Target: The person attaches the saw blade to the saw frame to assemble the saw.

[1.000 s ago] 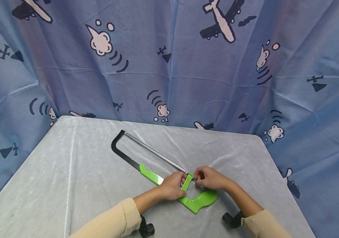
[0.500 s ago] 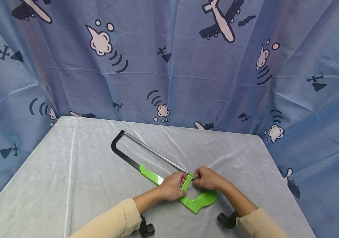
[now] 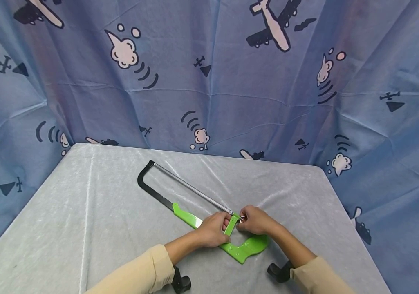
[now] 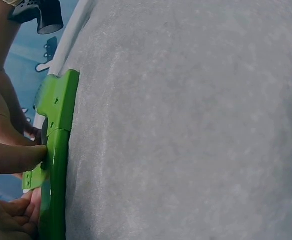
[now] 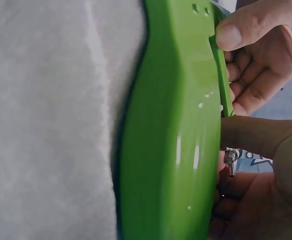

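A hacksaw [image 3: 187, 215] lies on the table, with a green handle, black front bow and a silver blade strip [image 3: 194, 190] along its far side. My left hand [image 3: 213, 230] grips the green frame beside the handle, thumb on the near side; its thumb [image 4: 18, 157] presses the frame in the left wrist view. At the blade's handle end, my right hand [image 3: 256, 220] pinches a small metal wing nut [image 3: 242, 219] between thumb and fingertips. The right wrist view shows that metal fitting [image 5: 231, 157] near the thumb, partly hidden by my fingers. The green handle [image 5: 181, 135] fills the middle there.
A pale grey velvety cloth [image 3: 121, 245] covers the table. Behind it hangs a blue curtain [image 3: 231, 102] printed with planes and clouds. Black wrist camera mounts [image 3: 181, 281] sit below both forearms.
My right hand has turned slightly at the wing nut, and its forearm has swung a little to the left. The left hand and the hacksaw stay in place.
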`<state>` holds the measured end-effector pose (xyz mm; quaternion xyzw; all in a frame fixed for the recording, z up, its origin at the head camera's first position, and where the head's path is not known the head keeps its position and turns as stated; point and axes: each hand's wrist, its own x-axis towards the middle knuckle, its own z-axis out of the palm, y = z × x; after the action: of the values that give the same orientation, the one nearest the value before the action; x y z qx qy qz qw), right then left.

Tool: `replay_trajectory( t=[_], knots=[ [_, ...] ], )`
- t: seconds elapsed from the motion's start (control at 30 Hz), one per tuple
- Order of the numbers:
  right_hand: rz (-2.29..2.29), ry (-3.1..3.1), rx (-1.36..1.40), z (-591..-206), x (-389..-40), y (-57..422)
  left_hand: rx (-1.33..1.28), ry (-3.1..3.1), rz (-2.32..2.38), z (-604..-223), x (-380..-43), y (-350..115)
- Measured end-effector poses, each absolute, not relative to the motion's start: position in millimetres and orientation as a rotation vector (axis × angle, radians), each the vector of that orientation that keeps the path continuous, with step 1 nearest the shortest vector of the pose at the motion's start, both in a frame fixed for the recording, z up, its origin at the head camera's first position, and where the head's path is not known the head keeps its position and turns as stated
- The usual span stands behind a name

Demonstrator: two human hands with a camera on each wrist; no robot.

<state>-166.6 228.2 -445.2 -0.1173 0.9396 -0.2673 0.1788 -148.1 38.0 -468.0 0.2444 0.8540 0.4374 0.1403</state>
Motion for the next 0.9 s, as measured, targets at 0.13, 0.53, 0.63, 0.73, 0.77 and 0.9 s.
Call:
replay_trajectory(
  t=[0.13,0.53,0.63,0.73,0.77,0.9],
  knots=[
    [-0.758,2.656,-0.315,-445.0,-166.2,227.6,0.704,2.465,1.266,-468.9,-148.1,38.0],
    [-0.782,2.669,-0.339,-445.3,-166.1,228.6,0.694,2.459,1.267,-467.7,-147.7,37.8],
    [-0.783,2.671,-0.342,-446.4,-166.9,228.9,0.694,2.464,1.261,-467.7,-147.8,37.8],
    [-0.786,2.672,-0.350,-446.7,-167.7,229.0,0.702,2.465,1.257,-467.8,-147.9,37.7],
    [-0.791,2.672,-0.354,-446.7,-168.1,229.2,0.702,2.464,1.256,-467.8,-148.0,37.7],
    [-0.828,2.652,-0.401,-445.7,-169.2,231.3,0.705,2.462,1.250,-467.4,-148.5,37.5]
  ],
)
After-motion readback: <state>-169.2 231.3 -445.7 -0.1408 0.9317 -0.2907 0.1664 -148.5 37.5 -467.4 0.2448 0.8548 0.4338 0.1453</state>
